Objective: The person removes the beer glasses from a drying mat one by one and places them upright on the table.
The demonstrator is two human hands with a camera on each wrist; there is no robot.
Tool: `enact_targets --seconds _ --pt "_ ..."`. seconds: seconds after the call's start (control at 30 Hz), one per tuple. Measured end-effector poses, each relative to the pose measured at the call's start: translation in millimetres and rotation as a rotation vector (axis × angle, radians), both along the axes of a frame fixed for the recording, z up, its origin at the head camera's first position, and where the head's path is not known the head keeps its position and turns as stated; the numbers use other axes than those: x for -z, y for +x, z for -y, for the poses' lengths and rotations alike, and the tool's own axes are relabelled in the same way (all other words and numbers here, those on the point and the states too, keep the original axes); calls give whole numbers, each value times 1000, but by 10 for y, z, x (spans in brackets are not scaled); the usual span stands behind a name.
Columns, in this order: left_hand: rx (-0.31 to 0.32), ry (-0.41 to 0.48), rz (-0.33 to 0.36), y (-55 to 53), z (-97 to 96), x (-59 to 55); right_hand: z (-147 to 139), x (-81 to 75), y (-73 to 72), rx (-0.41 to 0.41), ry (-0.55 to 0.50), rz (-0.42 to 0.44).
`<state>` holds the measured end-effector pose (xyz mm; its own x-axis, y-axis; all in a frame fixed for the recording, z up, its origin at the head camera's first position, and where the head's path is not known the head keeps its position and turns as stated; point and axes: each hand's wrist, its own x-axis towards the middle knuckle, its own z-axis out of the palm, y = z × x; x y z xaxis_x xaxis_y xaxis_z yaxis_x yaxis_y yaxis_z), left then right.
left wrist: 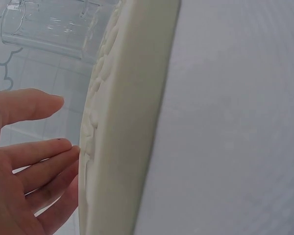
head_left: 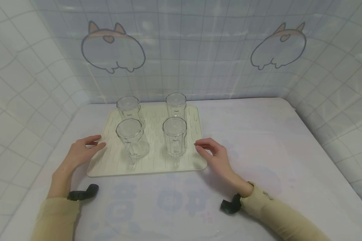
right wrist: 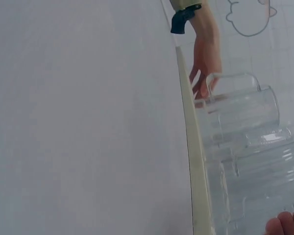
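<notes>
A cream ridged tray (head_left: 154,164) lies on the table with clear glass mugs upright on it. In front are a left mug (head_left: 129,129) and a right mug (head_left: 175,134), handles toward me; behind them stand a back left mug (head_left: 128,104) and a back right mug (head_left: 176,102). My left hand (head_left: 81,150) is at the tray's left edge, thumb and fingers apart. Its nearly straight fingers (left wrist: 44,166) come right up to the tray rim in the left wrist view. Over the right edge hovers my right hand (head_left: 214,155), fingers loosely bent, with nothing in its grasp.
A pale cloth with faint blue prints covers the table (head_left: 253,140). Behind it rises a grid-patterned backdrop (head_left: 193,50) with cartoon animals, and similar grid sheets line both sides. Black wrist devices (head_left: 83,193) sit at both cuffs.
</notes>
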<state>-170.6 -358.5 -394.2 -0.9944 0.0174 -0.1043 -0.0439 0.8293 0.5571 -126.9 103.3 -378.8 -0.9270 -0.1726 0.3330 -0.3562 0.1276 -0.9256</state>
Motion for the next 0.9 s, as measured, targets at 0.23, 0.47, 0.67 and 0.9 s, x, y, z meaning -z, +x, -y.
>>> enact_targets --seconds 0.23,0.47,0.67,0.9 --pt "0 -6 1 -7 -4 3 122 31 19 -48 -25 -8" --pt "-1 -13 -6 -1 -13 -5 216 68 32 -105 -70 -20" --pt "2 -6 13 12 -25 -24 302 107 37 -129 -86 -58" --pt "7 -6 19 0 -15 -9 413 162 47 -153 -106 -90"
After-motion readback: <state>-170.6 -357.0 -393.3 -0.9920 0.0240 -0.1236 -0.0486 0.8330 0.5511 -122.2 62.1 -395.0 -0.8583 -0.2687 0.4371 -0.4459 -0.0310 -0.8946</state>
